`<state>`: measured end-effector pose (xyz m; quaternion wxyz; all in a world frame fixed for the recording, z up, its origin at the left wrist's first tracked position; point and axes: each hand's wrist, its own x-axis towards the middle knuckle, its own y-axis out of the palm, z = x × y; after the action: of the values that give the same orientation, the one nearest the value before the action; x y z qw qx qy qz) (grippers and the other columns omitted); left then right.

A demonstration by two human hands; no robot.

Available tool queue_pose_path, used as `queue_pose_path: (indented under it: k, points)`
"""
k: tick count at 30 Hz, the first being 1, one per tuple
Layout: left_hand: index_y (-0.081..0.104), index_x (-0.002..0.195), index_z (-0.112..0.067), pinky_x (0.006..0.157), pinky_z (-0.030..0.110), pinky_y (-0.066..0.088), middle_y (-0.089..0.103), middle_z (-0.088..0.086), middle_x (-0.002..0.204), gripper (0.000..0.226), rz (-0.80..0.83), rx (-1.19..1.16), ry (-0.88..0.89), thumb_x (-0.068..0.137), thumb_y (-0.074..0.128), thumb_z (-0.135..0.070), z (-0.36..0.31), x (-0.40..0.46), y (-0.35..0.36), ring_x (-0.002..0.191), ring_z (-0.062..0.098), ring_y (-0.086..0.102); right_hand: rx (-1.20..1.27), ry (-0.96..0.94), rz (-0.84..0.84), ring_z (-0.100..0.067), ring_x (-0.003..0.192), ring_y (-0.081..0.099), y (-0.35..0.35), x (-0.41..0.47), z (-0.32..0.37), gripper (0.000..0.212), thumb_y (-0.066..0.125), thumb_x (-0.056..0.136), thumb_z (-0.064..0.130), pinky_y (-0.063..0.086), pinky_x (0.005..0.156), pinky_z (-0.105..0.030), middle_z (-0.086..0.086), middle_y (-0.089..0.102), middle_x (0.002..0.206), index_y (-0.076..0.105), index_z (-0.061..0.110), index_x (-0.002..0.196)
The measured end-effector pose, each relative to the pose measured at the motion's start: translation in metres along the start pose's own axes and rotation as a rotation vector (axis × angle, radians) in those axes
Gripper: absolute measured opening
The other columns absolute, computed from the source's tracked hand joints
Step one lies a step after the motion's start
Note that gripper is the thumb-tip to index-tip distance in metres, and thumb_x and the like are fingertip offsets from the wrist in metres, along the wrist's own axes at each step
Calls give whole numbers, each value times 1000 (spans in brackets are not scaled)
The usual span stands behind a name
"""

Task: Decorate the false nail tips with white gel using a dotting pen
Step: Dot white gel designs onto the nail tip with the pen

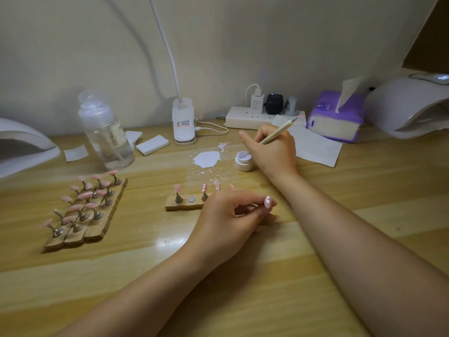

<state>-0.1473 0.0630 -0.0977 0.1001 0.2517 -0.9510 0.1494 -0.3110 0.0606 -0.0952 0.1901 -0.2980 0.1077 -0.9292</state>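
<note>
Presently, the pen is gripped in the right hand at centre right, its shaft slanting up and right, working end hidden at the gel pot just left of that hand. A nail tip is pinched on its stand in the left hand at frame centre, directly below the pot. The strip with three more tips lies touching the left hand's upper left side. Judged: gel is being loaded; the pen must next be brought down-frame to the held tip, the right hand being nearer the pot. Undecorated tips are seen at left.
</note>
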Motion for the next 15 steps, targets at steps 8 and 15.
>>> queue_pose_path:
  k: [8, 15]
  points:
    - [72, 78, -21, 60, 24, 56, 71, -9, 72, 11, -5, 29, 1, 83, 64, -15, 0, 0, 0, 74, 12, 70, -72, -11, 62, -6, 47, 41, 0, -1, 0, 47, 69, 78, 35, 31, 48, -14, 8, 43, 44, 37, 20, 47]
    - [71, 77, -17, 67, 33, 57, 72, -4, 75, 9, -19, 44, -2, 83, 64, -15, 0, 0, 0, 75, 14, 70, 64, -14, -70, -8, 48, 41, -3, -2, 4, 48, 70, 80, 34, 38, 56, -29, 8, 40, 44, 35, 22, 48]
